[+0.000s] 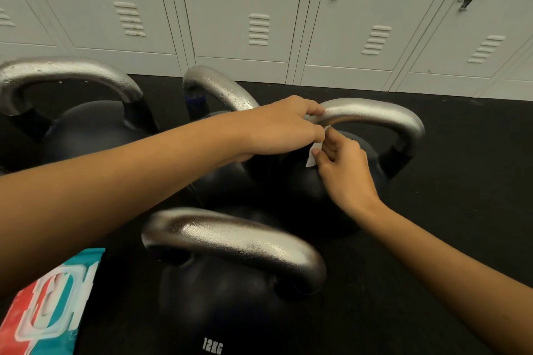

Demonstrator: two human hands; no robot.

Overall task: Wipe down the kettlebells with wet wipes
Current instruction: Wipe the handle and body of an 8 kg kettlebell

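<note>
Reaching across from the near left, the left hand (284, 124) curls its fingers over the left end of the silver, pebbled metal handle (375, 115) of a black round kettlebell (326, 196). Just under and to the right of it, the right hand (340, 164) pinches a small white wet wipe (313, 156) between thumb and fingertips, holding it against the top of that kettlebell's black body, below the handle. Behind the left wrist stands a second black kettlebell with droplets on its silver handle (222, 89), and far to the left of that forearm a third (69, 78). Nearer than both hands sits a fourth black kettlebell (227, 242) marked 12KG. Beneath the left forearm lies a red, teal and white packet (49, 305) on the black floor (461, 181). Beyond the hands runs a row of pale grey metal lockers (259, 8).
</note>
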